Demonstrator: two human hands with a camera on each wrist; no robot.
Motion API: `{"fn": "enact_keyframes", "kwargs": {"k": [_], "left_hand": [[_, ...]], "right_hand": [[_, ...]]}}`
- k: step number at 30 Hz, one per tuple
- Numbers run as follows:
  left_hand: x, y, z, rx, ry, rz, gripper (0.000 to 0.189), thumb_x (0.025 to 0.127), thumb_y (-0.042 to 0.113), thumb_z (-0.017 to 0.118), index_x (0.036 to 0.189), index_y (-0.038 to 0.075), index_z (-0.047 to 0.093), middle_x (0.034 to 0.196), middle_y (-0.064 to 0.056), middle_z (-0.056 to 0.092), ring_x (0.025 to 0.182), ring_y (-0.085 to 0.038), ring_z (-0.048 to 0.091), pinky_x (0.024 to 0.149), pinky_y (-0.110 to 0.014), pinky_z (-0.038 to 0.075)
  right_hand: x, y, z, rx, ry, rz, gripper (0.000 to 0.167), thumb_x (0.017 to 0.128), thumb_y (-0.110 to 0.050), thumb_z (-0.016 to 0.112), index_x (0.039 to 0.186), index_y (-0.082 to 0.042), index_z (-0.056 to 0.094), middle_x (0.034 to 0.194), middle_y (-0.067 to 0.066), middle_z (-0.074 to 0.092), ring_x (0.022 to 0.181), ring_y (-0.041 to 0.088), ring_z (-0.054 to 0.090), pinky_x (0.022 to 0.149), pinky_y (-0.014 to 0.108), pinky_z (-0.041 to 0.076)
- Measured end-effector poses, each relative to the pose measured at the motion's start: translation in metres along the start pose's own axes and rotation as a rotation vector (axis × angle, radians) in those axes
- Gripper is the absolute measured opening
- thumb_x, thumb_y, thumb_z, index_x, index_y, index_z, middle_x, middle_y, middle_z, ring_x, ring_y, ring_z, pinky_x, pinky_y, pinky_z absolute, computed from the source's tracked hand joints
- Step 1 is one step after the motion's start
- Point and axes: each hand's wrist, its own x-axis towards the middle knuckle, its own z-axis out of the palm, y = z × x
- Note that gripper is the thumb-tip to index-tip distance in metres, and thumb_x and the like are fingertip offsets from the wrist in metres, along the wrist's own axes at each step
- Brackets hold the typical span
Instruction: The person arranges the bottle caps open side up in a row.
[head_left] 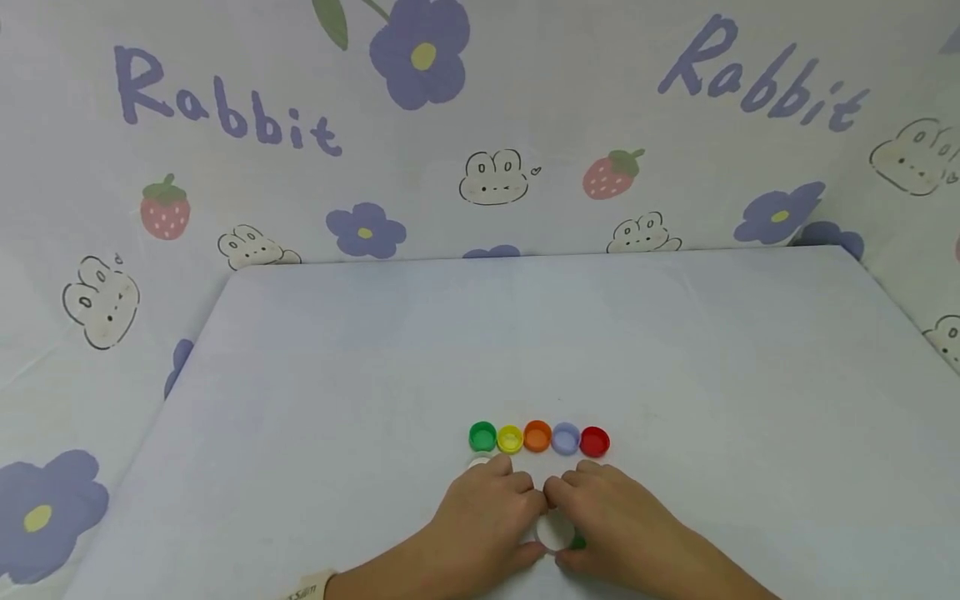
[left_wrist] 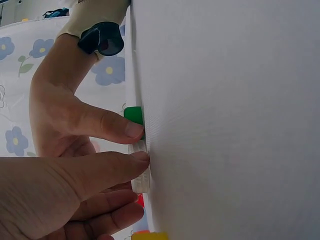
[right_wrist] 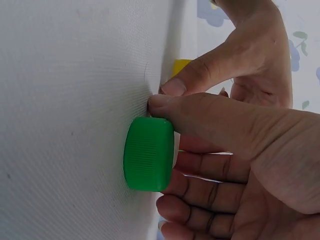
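Both hands meet around a white round bottle cap (head_left: 556, 530) lying on the table near the front. My left hand (head_left: 487, 515) grips its left side, thumb near the front edge and fingers curled behind. On the other side my right hand (head_left: 617, 515) holds it in the same way, the two thumbs close together. The left wrist view shows the ridged side of the white cap (left_wrist: 142, 182) under the left thumb. A green ridged cap (right_wrist: 149, 154) stands beside it by the right thumb, mostly covered by the right hand in the head view.
Just beyond the hands runs a row of upturned caps: green (head_left: 483, 437), yellow (head_left: 510, 439), orange (head_left: 537, 436), lavender (head_left: 566, 438) and red (head_left: 595, 442). Another whitish cap (head_left: 480, 459) peeks out behind the left hand. A white cloth covers the table (head_left: 337, 358); patterned fabric (head_left: 555, 108) hangs behind.
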Motion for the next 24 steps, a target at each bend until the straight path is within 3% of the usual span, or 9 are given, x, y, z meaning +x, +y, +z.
{"fn": "enact_keyframes", "kwargs": {"k": [8,15,24], "left_hand": [[0.0,0.0,0.001,-0.02,-0.025,-0.012,0.03,0.085,0.044,0.083,0.102,0.02,0.077,0.084,0.012,0.065,0.072,-0.009,0.037,0.062,-0.018,0.031],[-0.001,-0.003,-0.003,-0.062,-0.069,-0.03,0.031,0.09,0.043,0.078,0.111,0.02,0.076,0.097,0.012,0.071,0.076,-0.009,0.04,0.069,-0.019,0.036],[-0.007,-0.012,-0.014,-0.129,0.022,-0.029,0.026,0.092,0.031,0.079,0.114,0.018,0.075,0.096,0.011,0.073,0.08,-0.008,0.05,0.073,-0.018,0.042]], "right_hand": [[0.0,-0.001,-0.002,0.054,-0.014,0.027,0.039,0.075,-0.036,0.09,0.1,-0.017,0.068,0.086,-0.015,0.059,0.079,0.007,0.045,0.073,0.028,0.047],[-0.002,-0.001,-0.007,0.11,0.034,0.023,0.032,0.079,-0.032,0.084,0.103,-0.016,0.07,0.084,-0.019,0.057,0.077,0.006,0.046,0.07,0.026,0.047],[-0.005,0.006,-0.011,0.273,0.156,-0.052,0.032,0.085,-0.022,0.08,0.114,-0.015,0.069,0.096,-0.015,0.059,0.084,0.004,0.054,0.074,0.025,0.051]]}}
